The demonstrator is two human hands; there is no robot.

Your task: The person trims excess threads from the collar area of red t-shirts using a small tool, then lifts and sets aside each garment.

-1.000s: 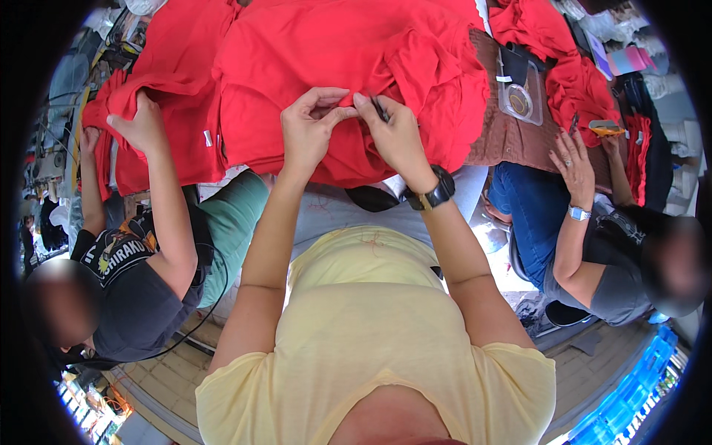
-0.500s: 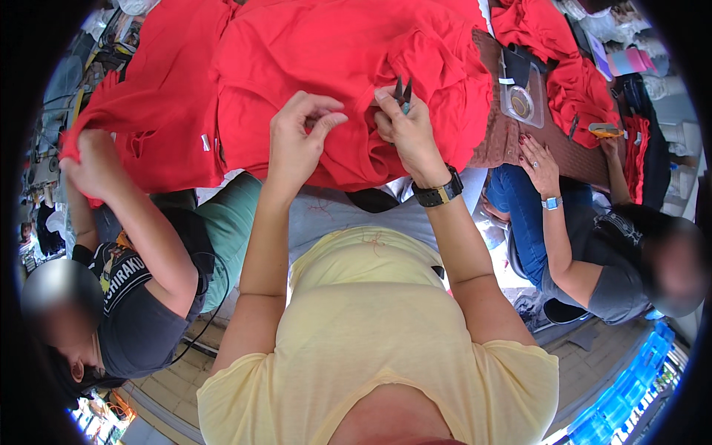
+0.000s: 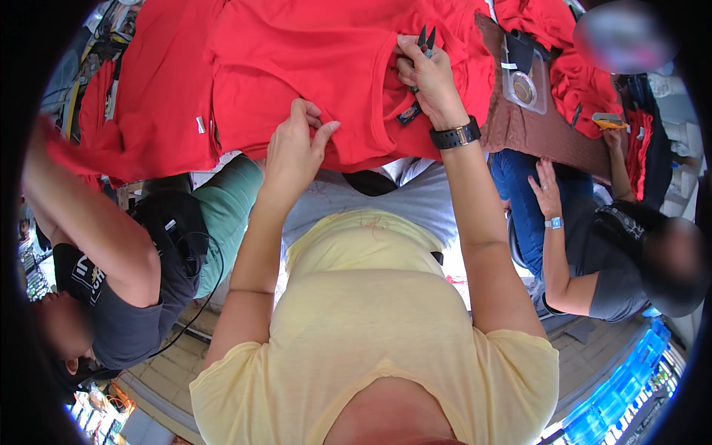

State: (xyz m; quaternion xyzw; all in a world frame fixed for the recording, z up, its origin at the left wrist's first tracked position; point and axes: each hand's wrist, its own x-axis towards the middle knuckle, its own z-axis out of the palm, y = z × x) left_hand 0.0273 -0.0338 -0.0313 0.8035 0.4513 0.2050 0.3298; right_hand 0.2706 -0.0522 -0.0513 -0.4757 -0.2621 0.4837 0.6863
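Observation:
A red garment [image 3: 297, 59] lies spread before me on the table, its neckline-like edge facing right. My left hand [image 3: 293, 148] rests at its near part, thumb and fingers apart, touching the cloth. In my right hand [image 3: 430, 78], dark-bladed thread snips [image 3: 426, 38] are tucked with the points upward. Thumb and forefinger of that hand pinch the garment's edge. A small dark label [image 3: 409, 113] shows inside the edge, just below the hand.
At left, a co-worker's arm [image 3: 96, 215] handles more red cloth [image 3: 148, 141]. Right of the garment, a clear plastic tray [image 3: 535, 100] sits on a brown quilted cover [image 3: 512, 133]. Another co-worker's hand [image 3: 547, 194] is at the right, the other near yellow-handled snips [image 3: 610, 122].
My right hand has moved up and right, drawing the garment's edge along and exposing the label. My left hand has lowered onto the cloth. The left co-worker's arms have shifted left.

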